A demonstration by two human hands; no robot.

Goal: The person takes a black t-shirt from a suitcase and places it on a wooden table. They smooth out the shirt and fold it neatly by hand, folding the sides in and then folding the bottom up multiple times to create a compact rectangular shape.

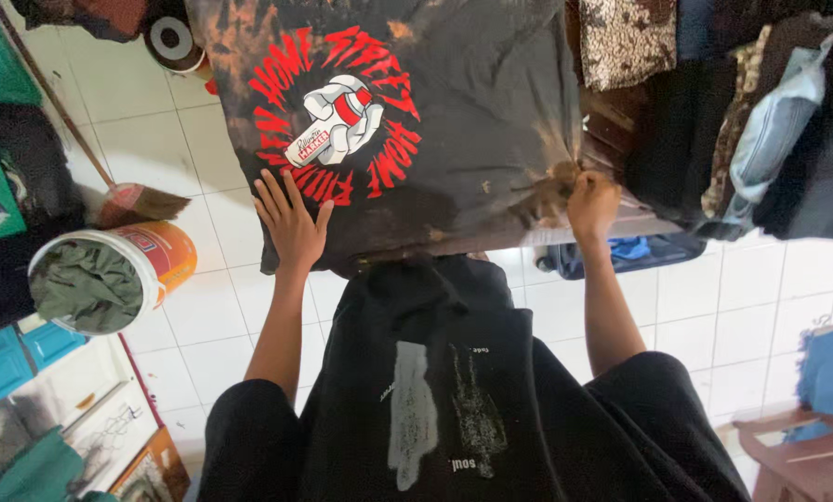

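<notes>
1. One black bleach-stained T-shirt with a red and white print fills the upper middle of the view, spread face up over the table, of which only a strip of edge shows at about 3 o'clock from the shirt's hem. Judging by how it lies, the spreading is largely done: the printed chest is flat. The lower right corner is bunched and creased, so smoothing there seems left to do, and no fold has been made yet.
2. One heap of other clothes, dark, patterned and pale blue, lies at 3 o'clock of the shirt, touching the table's far side. I cannot count the pieces in it.
3. One orange and white bucket stands on the tiled floor at 8 o'clock of the shirt, with one olive cloth stuffed inside.
4. One broom lies just above the bucket, its handle running up toward 11 o'clock.
5. Two hands work the hem. The left hand rests at 7 o'clock of the print, its grip spread wide with the fingers apart, palm pressed flat on the fabric and holding nothing.
6. The right hand sits at 4 o'clock of the print, its grip pinched tight on the bunched corner of the shirt.
</notes>
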